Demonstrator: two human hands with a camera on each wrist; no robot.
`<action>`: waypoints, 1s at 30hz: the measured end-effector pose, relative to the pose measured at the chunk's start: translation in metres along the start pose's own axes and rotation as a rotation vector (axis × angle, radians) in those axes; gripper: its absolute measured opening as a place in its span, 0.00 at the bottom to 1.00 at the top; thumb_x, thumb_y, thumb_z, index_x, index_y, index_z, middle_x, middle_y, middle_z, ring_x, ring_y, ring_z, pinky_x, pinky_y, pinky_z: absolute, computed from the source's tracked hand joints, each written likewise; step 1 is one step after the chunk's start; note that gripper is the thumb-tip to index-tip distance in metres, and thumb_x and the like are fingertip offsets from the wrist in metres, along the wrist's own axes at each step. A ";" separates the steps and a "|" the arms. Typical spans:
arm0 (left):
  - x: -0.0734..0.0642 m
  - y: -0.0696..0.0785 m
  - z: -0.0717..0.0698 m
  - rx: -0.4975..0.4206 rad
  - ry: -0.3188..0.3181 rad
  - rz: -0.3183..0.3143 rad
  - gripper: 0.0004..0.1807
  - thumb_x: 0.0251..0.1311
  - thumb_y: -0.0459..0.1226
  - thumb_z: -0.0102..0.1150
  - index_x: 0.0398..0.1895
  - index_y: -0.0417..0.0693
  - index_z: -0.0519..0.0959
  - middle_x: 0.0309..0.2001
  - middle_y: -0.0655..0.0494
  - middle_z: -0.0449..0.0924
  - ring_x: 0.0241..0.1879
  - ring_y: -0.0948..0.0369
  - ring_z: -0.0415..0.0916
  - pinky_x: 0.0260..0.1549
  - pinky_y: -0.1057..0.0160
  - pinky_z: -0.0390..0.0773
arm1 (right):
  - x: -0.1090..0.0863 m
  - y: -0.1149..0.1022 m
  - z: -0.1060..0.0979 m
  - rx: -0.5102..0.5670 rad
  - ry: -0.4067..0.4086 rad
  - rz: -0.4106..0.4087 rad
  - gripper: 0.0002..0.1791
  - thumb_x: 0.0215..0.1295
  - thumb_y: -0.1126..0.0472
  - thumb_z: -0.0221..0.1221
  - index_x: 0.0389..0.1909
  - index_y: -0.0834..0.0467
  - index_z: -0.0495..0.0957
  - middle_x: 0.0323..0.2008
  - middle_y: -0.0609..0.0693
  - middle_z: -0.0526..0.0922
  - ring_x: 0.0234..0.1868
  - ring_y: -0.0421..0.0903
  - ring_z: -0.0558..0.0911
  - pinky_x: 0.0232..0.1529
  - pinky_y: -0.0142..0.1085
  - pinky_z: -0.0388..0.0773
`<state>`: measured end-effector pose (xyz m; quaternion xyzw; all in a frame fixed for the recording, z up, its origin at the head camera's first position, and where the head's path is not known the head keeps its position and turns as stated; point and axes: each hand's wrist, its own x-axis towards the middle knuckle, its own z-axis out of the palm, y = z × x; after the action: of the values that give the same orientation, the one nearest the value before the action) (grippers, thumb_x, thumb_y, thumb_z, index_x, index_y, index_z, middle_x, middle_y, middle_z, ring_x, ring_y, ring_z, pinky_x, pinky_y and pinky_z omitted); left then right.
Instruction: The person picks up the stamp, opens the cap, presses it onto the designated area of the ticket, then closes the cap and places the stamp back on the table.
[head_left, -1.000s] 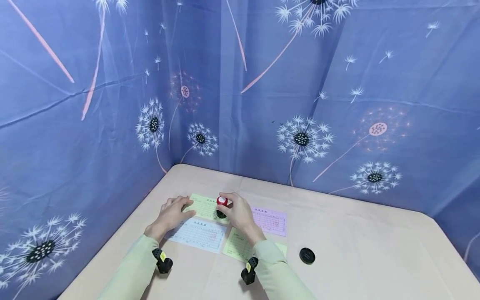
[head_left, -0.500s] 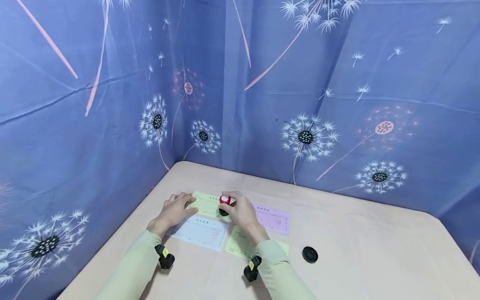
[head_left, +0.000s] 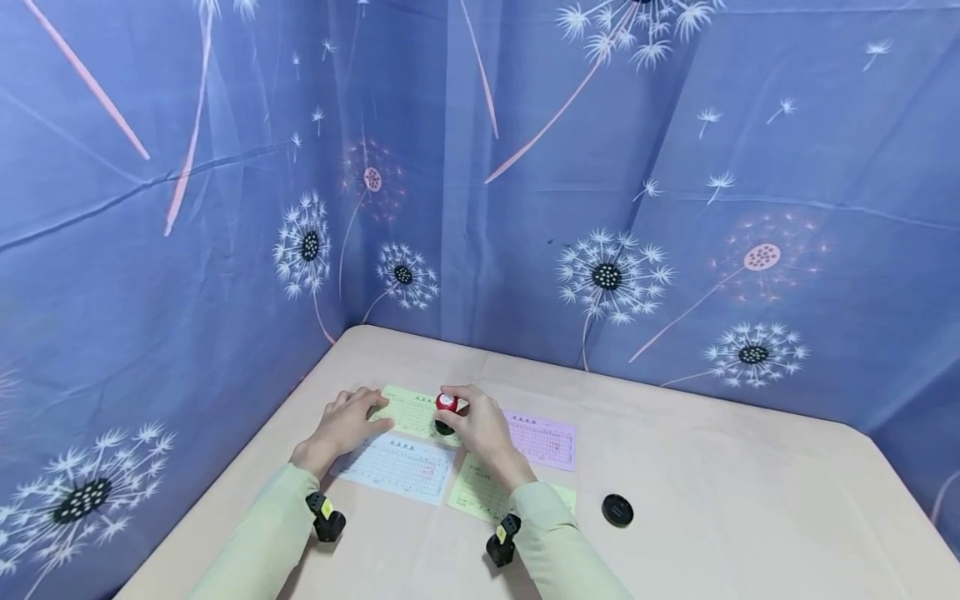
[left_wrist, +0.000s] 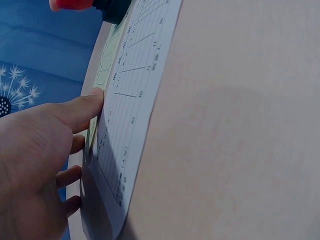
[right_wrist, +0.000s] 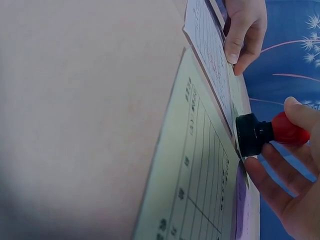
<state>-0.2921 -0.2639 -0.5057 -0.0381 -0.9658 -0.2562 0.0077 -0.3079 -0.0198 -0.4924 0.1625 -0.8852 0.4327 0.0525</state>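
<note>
My right hand [head_left: 483,429] pinches the red round knob of a black-based stamp [right_wrist: 287,131] between thumb and fingers. The stamp stands on the right part of the far light-green printed slip [head_left: 408,410], its base against the paper in the right wrist view. At that slip's left end, my left hand [head_left: 347,427] rests with relaxed, spread fingers, and the thumb [left_wrist: 87,107] touches the paper. Nearer lies a pale blue slip [head_left: 397,471] with red marks at its right. The stamp's underside is hidden.
A second light-green slip [head_left: 474,490] lies partly under my right forearm. Beside it is a purple slip [head_left: 543,442] with red marks. A round black cap [head_left: 617,510] sits on the table [head_left: 720,500] to the right. Blue dandelion-print curtains [head_left: 510,250] border the table's back and left.
The head view shifts slightly. Both hands stay nearly in place, the right still pinching the stamp on the far green slip.
</note>
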 end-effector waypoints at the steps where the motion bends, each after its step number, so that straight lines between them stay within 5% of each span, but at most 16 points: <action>1: 0.000 -0.001 0.000 0.003 0.000 -0.005 0.27 0.65 0.49 0.60 0.63 0.45 0.76 0.69 0.44 0.69 0.65 0.42 0.61 0.65 0.37 0.57 | 0.000 0.000 0.000 0.000 -0.004 0.003 0.24 0.58 0.52 0.71 0.56 0.45 0.82 0.54 0.46 0.84 0.34 0.36 0.80 0.34 0.28 0.78; 21: 0.002 0.003 -0.002 0.009 -0.001 -0.021 0.26 0.65 0.49 0.62 0.62 0.47 0.76 0.67 0.45 0.70 0.64 0.43 0.62 0.65 0.38 0.57 | -0.001 -0.003 -0.004 0.009 -0.009 0.004 0.23 0.58 0.52 0.71 0.56 0.45 0.82 0.53 0.47 0.84 0.33 0.37 0.81 0.34 0.31 0.78; 26: 0.001 0.004 0.001 -0.010 -0.010 -0.026 0.26 0.65 0.48 0.61 0.62 0.46 0.76 0.68 0.45 0.70 0.64 0.44 0.61 0.66 0.38 0.57 | 0.002 -0.002 -0.020 0.292 0.038 0.071 0.22 0.62 0.57 0.68 0.58 0.52 0.80 0.47 0.55 0.84 0.33 0.42 0.82 0.31 0.39 0.83; 30: 0.000 0.002 0.000 -0.017 -0.005 -0.027 0.27 0.65 0.49 0.61 0.62 0.46 0.76 0.68 0.45 0.69 0.64 0.43 0.61 0.66 0.38 0.56 | 0.006 -0.004 -0.034 0.458 0.117 0.061 0.23 0.62 0.59 0.68 0.58 0.55 0.80 0.44 0.57 0.83 0.34 0.55 0.85 0.29 0.55 0.84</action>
<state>-0.2916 -0.2622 -0.5048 -0.0258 -0.9641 -0.2644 0.0015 -0.3137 0.0035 -0.4671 0.1178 -0.7641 0.6321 0.0522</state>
